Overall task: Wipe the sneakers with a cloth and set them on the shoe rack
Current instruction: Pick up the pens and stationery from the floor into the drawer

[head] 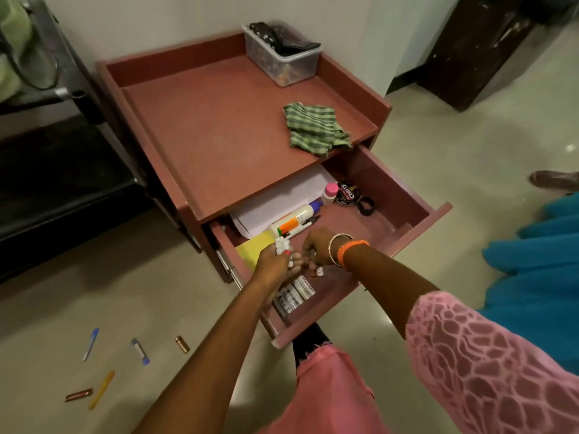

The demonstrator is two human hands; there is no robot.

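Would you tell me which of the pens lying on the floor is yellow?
The yellow pen is the nearest one, beside the copper tube; the other two pens are white and blue.

A green-and-grey striped cloth (315, 128) is seen on the reddish-brown worktop (219, 126); below it, a black polish tin (346, 193), a pink-capped bottle (330, 193) and yellow paper (253, 250) are shown.
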